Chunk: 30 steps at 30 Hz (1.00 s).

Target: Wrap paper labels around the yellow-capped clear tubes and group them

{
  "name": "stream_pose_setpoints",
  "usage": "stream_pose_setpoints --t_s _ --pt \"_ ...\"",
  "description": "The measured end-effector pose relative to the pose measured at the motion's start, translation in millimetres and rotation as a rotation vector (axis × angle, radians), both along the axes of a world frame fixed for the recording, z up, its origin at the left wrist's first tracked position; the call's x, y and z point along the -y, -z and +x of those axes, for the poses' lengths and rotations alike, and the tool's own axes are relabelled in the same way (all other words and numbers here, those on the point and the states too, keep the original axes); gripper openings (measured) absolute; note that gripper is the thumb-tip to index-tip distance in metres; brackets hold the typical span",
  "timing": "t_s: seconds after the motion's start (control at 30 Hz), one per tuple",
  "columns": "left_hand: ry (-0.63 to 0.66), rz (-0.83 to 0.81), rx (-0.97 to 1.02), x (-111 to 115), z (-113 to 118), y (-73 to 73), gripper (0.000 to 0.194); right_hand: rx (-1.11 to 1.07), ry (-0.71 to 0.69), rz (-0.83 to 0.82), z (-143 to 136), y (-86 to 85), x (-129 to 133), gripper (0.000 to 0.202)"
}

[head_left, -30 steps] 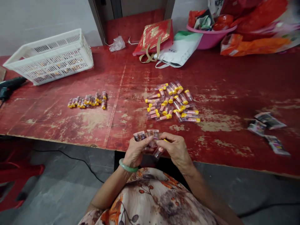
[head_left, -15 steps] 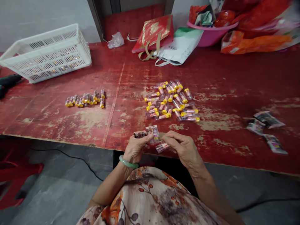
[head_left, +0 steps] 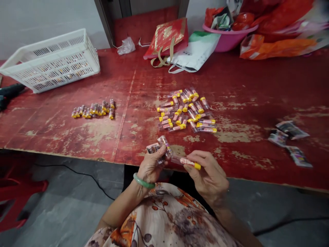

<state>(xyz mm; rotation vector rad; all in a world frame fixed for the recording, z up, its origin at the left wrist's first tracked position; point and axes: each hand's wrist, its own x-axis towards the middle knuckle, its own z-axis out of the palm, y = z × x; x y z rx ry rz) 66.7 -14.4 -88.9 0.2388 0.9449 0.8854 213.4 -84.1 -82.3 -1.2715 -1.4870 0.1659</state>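
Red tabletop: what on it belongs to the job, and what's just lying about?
Likely the job:
clear yellow-capped plastic tube in the right hand
printed plastic packets in the left hand
loose yellow-capped tubes
small wrapped yellow-ended tubes
flat printed packets, far right
white slatted plastic crate

Likely lying about:
red gold-printed bag
white-and-green bag
pink plastic basin
black tool

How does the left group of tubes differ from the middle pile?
The left group is smaller and bunched in a narrow band; the middle pile is larger and more scattered. The left group looks darkly patterned; the middle pile's tubes are largely see-through with pinkish insides. Both show yellow ends and lie on the red table.
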Motion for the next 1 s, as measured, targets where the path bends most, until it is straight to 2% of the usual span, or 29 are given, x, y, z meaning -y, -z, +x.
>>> stream_pose_setpoints --t_s 0.17,0.37,0.5,0.57,0.7,0.77,0.9,1.0 --pt "0.007 -0.042 0.037 6 2 -4.5 0.047 0.201 0.177 0.176 -10 7.9 1 0.031" --pt "-0.053 0.061 -0.003 11 4 -6.9 0.050 0.263 0.199 0.241 -23 11.2 -2 0.038" --pt "-0.053 0.104 -0.026 14 4 -5.1 0.048 0.231 0.212 0.272 -29 20.5 -9 0.042" --pt "-0.070 0.126 -0.028 14 4 -4.3 0.046 0.229 0.177 0.266 -29 25.0 -11 0.046" --pt "-0.062 0.157 -0.058 11 -3 -3.2 0.039 0.219 -0.160 0.061 -22 26.2 -9 0.048" --pt "-0.009 0.177 -0.050 10 -6 -3.9 0.036 0.182 -0.248 -0.013 -16 24.5 -8 0.047" --pt "0.121 0.243 -0.020 14 -6 -8.1 0.034 0.113 -0.113 0.022 -10 21.5 -12 0.038" --pt "0.162 0.244 -0.045 19 -2 -9.8 0.036 0.078 -0.046 0.067 -13 18.9 -16 0.031"
